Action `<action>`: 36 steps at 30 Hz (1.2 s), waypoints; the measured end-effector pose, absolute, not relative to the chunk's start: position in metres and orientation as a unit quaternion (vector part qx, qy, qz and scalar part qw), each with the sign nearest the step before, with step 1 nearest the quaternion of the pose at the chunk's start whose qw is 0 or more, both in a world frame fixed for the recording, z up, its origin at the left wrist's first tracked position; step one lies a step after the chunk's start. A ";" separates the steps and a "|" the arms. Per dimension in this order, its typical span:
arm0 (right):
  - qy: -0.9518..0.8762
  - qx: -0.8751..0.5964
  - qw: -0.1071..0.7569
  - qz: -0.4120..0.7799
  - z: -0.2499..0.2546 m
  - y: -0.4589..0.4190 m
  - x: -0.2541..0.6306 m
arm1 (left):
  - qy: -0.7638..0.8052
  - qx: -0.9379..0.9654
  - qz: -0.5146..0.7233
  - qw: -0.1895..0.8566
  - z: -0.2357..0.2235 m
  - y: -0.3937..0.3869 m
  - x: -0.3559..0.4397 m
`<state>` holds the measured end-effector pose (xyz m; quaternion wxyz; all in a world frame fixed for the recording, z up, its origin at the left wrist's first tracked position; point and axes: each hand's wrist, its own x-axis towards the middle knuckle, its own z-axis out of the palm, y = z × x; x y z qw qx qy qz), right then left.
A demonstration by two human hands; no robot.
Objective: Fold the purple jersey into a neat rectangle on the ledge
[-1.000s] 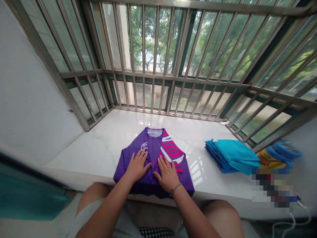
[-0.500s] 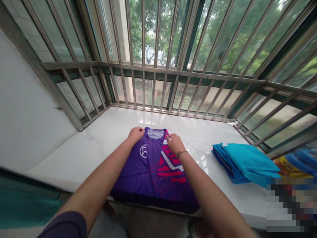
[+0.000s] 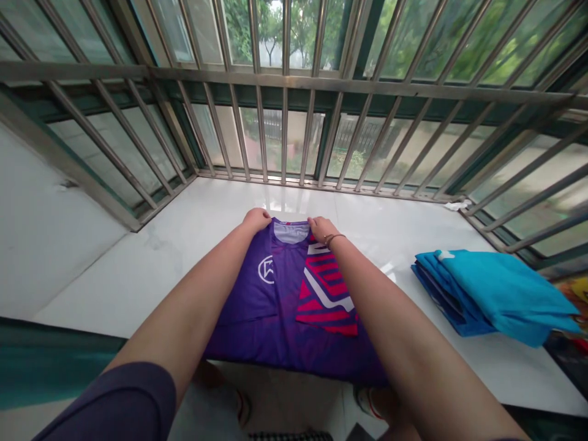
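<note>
On my head feed the left hand [image 3: 258, 219] is pinching the purple fabric shirt with red-and-white stripes [image 3: 289, 294] beside its collar, and I have the right hand [image 3: 323, 229], a thin bracelet [image 3: 333, 238] around its wrist, pinched on the collar's other side. The shirt lies front up on the glossy white window ledge [image 3: 372, 214], its lower part reaching the near edge between my forearms. Well apart to its right I see a folded stack of bright and darker blue cloth [image 3: 500, 288].
</note>
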<state>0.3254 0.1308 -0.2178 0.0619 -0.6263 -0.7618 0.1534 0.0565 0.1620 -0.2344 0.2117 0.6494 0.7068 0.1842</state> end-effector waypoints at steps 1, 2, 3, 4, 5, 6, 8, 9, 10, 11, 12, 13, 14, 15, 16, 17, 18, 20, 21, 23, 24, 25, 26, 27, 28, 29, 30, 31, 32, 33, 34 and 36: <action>-0.765 -0.622 0.075 0.150 -0.214 0.127 0.329 | 0.702 0.650 0.198 0.213 -0.231 0.158 0.055; -0.769 -0.616 0.089 0.147 -0.209 0.121 0.333 | 0.695 0.653 0.212 0.215 -0.227 0.153 0.052; -0.773 -0.609 0.103 0.145 -0.204 0.114 0.336 | 0.687 0.657 0.225 0.216 -0.223 0.146 0.050; -0.778 -0.601 0.115 0.143 -0.199 0.105 0.340 | 0.677 0.662 0.237 0.217 -0.218 0.137 0.047; -0.783 -0.591 0.130 0.141 -0.195 0.093 0.345 | 0.667 0.668 0.250 0.215 -0.214 0.125 0.043; -0.789 -0.579 0.151 0.138 -0.191 0.080 0.349 | 0.654 0.676 0.265 0.213 -0.209 0.111 0.040; -0.799 -0.547 0.212 0.134 -0.188 0.045 0.358 | 0.624 0.689 0.303 0.207 -0.202 0.076 0.032; -0.801 -0.528 0.248 0.133 -0.188 0.025 0.362 | 0.608 0.696 0.322 0.205 -0.200 0.056 0.028; -0.802 -0.510 0.279 0.135 -0.189 0.003 0.365 | 0.592 0.703 0.336 0.204 -0.199 0.034 0.025; -0.802 -0.496 0.301 0.138 -0.190 -0.020 0.368 | 0.578 0.711 0.345 0.204 -0.199 0.013 0.021; -0.801 -0.489 0.315 0.142 -0.193 -0.044 0.371 | 0.563 0.722 0.347 0.202 -0.200 -0.009 0.019; -0.800 -0.486 0.318 0.147 -0.196 -0.067 0.372 | 0.549 0.733 0.348 0.199 -0.202 -0.030 0.016; -0.801 -0.486 0.315 0.150 -0.200 -0.090 0.373 | 0.537 0.743 0.347 0.196 -0.205 -0.050 0.015; -0.803 -0.487 0.308 0.151 -0.205 -0.111 0.373 | 0.528 0.752 0.343 0.193 -0.209 -0.069 0.014; -0.809 -0.487 0.294 0.151 -0.211 -0.130 0.372 | 0.525 0.758 0.337 0.191 -0.214 -0.086 0.013; -0.815 -0.487 0.279 0.148 -0.217 -0.148 0.371 | 0.527 0.761 0.327 0.191 -0.219 -0.101 0.013; -0.820 -0.488 0.262 0.143 -0.224 -0.163 0.369 | 0.531 0.763 0.317 0.192 -0.225 -0.114 0.013; -0.824 -0.498 0.233 0.135 -0.238 -0.186 0.364 | 0.538 0.764 0.295 0.198 -0.237 -0.135 0.014; -0.824 -0.506 0.220 0.133 -0.244 -0.195 0.361 | 0.541 0.765 0.286 0.200 -0.242 -0.142 0.014; -0.821 -0.519 0.196 0.133 -0.254 -0.207 0.357 | 0.549 0.767 0.267 0.195 -0.251 -0.152 0.015; -0.821 -0.522 0.186 0.135 -0.258 -0.211 0.355 | 0.555 0.768 0.258 0.189 -0.254 -0.155 0.016; -0.822 -0.524 0.176 0.136 -0.260 -0.214 0.355 | 0.560 0.769 0.249 0.181 -0.256 -0.158 0.016; -0.823 -0.525 0.167 0.136 -0.261 -0.216 0.355 | 0.564 0.772 0.239 0.173 -0.257 -0.159 0.016; -0.825 -0.525 0.159 0.136 -0.261 -0.217 0.355 | 0.565 0.775 0.229 0.166 -0.257 -0.160 0.016; -0.826 -0.525 0.153 0.136 -0.260 -0.218 0.356 | 0.567 0.778 0.219 0.160 -0.255 -0.160 0.016; -0.827 -0.525 0.151 0.134 -0.257 -0.218 0.357 | 0.568 0.781 0.209 0.155 -0.253 -0.160 0.015; -0.827 -0.526 0.150 0.131 -0.254 -0.218 0.358 | 0.570 0.783 0.200 0.151 -0.251 -0.160 0.015; -0.825 -0.530 0.153 0.126 -0.249 -0.217 0.357 | 0.571 0.784 0.194 0.146 -0.248 -0.158 0.015; -0.821 -0.536 0.159 0.119 -0.244 -0.214 0.356 | 0.573 0.784 0.194 0.139 -0.245 -0.156 0.016; -0.814 -0.545 0.168 0.110 -0.239 -0.210 0.352 | 0.574 0.784 0.198 0.130 -0.242 -0.151 0.019; -0.805 -0.557 0.179 0.101 -0.235 -0.204 0.346 | 0.574 0.783 0.207 0.119 -0.240 -0.145 0.023; -0.785 -0.580 0.201 0.084 -0.229 -0.187 0.328 | 0.570 0.785 0.223 0.095 -0.237 -0.129 0.039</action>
